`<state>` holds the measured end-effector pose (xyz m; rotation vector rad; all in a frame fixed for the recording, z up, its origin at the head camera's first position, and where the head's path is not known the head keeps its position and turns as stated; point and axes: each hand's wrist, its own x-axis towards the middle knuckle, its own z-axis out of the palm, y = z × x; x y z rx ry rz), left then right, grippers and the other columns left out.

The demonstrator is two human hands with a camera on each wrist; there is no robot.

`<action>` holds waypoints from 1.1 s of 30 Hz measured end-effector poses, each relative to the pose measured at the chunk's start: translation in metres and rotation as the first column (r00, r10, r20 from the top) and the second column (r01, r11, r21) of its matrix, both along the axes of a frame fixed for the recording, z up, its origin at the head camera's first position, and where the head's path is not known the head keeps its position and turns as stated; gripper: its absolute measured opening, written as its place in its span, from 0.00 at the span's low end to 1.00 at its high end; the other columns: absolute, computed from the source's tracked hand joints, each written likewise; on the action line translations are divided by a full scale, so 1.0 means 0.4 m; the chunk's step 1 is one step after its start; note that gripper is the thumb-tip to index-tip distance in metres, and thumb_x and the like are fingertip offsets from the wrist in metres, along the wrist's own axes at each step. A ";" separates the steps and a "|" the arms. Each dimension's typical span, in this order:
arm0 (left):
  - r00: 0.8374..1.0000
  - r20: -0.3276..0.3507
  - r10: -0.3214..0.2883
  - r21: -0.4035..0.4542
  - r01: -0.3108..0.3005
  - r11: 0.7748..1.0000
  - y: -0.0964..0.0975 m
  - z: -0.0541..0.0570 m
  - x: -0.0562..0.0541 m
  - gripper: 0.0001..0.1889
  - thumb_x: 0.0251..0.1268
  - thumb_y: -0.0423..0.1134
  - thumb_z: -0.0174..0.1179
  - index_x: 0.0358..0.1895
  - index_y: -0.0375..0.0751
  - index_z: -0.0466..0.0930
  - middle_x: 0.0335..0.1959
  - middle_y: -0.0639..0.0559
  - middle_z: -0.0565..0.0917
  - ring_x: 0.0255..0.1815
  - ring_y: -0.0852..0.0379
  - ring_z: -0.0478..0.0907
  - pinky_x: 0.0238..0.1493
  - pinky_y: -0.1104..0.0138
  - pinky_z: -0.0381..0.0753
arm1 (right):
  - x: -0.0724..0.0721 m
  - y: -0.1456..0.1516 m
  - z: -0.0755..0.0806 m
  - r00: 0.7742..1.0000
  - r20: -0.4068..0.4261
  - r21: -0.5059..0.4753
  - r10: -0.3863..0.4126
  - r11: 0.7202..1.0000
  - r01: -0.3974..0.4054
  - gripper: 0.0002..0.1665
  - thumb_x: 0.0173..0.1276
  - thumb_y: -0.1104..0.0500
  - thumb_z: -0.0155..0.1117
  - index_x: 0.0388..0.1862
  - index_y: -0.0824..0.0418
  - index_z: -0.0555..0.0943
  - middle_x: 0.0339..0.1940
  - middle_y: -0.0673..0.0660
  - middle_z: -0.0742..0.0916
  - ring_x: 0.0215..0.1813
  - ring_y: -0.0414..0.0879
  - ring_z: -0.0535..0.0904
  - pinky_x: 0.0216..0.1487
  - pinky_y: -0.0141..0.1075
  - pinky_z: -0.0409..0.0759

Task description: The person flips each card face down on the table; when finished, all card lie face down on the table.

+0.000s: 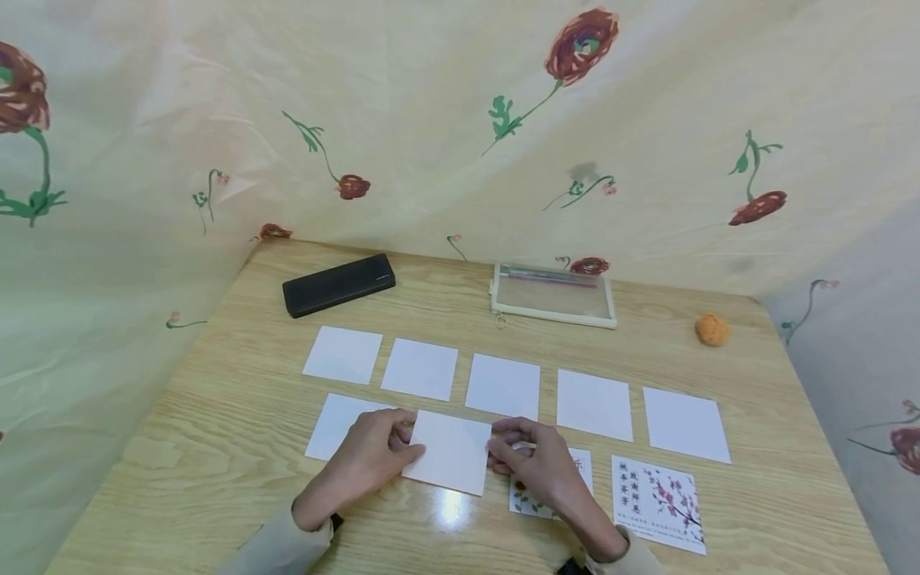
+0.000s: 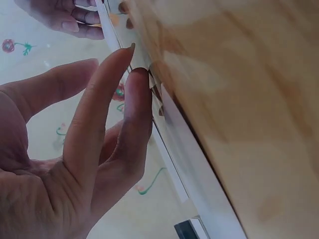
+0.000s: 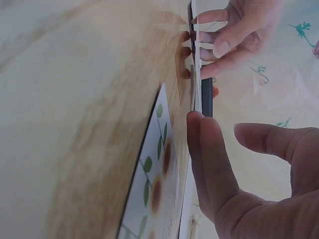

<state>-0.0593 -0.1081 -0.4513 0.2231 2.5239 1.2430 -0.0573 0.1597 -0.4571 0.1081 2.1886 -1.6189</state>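
Note:
A blank white card (image 1: 451, 454) lies between my two hands, close over the table. At its left edge is my left hand (image 1: 370, 449), fingertips right at the rim and thumb apart from them in the left wrist view. My right hand (image 1: 535, 463) meets the right edge the same way; in the right wrist view its fingers (image 3: 212, 154) are nearly straight, thumb off to the side. Beneath the right hand, partly hidden, lies a sunflower card (image 1: 528, 503). Another white card (image 1: 336, 423) is partly covered by the left hand.
Several white cards (image 1: 585, 403) form a row behind the hands. A blossom card with characters (image 1: 657, 503) lies at right. Farther back are a black case (image 1: 338, 286), a clear zip pouch (image 1: 553, 295) holding pens, and an orange ball-like thing (image 1: 711, 329). Floral cloth (image 1: 431, 120) hangs behind.

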 end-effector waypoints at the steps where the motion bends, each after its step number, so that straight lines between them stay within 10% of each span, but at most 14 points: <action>1: 1.000 -0.002 0.000 -0.005 0.000 1.000 0.000 0.001 0.000 0.24 0.64 0.36 0.72 0.62 0.33 0.83 0.43 0.45 0.88 0.41 0.57 0.85 0.41 0.67 0.85 | 0.001 -0.001 0.000 1.000 0.004 0.005 0.000 1.000 0.000 0.20 0.75 0.63 0.67 0.61 0.72 0.80 0.45 0.64 0.89 0.39 0.51 0.92 0.33 0.32 0.87; 9: 0.999 -0.040 -0.029 -0.040 0.027 0.999 0.004 0.005 0.000 0.08 0.65 0.38 0.72 0.39 0.40 0.84 0.33 0.50 0.81 0.31 0.62 0.73 0.35 0.71 0.72 | 0.006 0.001 -0.001 1.000 0.013 0.020 0.012 1.000 -0.012 0.20 0.76 0.62 0.65 0.61 0.71 0.80 0.46 0.63 0.89 0.41 0.50 0.91 0.36 0.33 0.88; 17: 0.998 -0.059 -0.038 -0.068 0.034 0.997 0.009 0.008 -0.002 0.20 0.67 0.40 0.71 0.23 0.37 0.70 0.23 0.52 0.69 0.24 0.64 0.62 0.30 0.73 0.60 | 0.010 0.001 -0.002 1.000 0.022 -0.006 0.008 1.000 -0.008 0.21 0.75 0.63 0.65 0.62 0.73 0.80 0.47 0.65 0.88 0.42 0.52 0.92 0.40 0.35 0.90; 22: 0.997 -0.068 -0.031 -0.098 0.024 0.995 0.011 0.010 0.002 0.17 0.67 0.41 0.71 0.27 0.35 0.75 0.24 0.53 0.73 0.24 0.66 0.66 0.29 0.73 0.63 | 0.016 0.010 0.006 1.000 0.011 0.023 0.002 1.000 -0.003 0.21 0.75 0.60 0.66 0.62 0.70 0.80 0.48 0.64 0.88 0.42 0.50 0.92 0.40 0.34 0.90; 28: 0.998 -0.066 0.006 -0.045 -0.009 0.999 0.015 0.014 0.004 0.19 0.66 0.41 0.72 0.57 0.39 0.86 0.40 0.50 0.86 0.34 0.63 0.82 0.35 0.71 0.80 | 0.018 0.036 0.019 1.000 0.013 0.034 -0.024 0.999 0.024 0.22 0.76 0.57 0.66 0.63 0.68 0.81 0.49 0.62 0.88 0.43 0.49 0.91 0.43 0.34 0.90; 33: 0.996 -0.069 -0.062 0.029 0.064 0.998 0.031 0.014 0.002 0.18 0.69 0.41 0.70 0.58 0.38 0.85 0.42 0.48 0.87 0.35 0.61 0.83 0.36 0.72 0.81 | 0.028 0.073 0.024 1.000 0.004 0.037 -0.026 0.999 0.026 0.24 0.77 0.54 0.66 0.65 0.66 0.80 0.53 0.63 0.88 0.45 0.49 0.91 0.46 0.34 0.90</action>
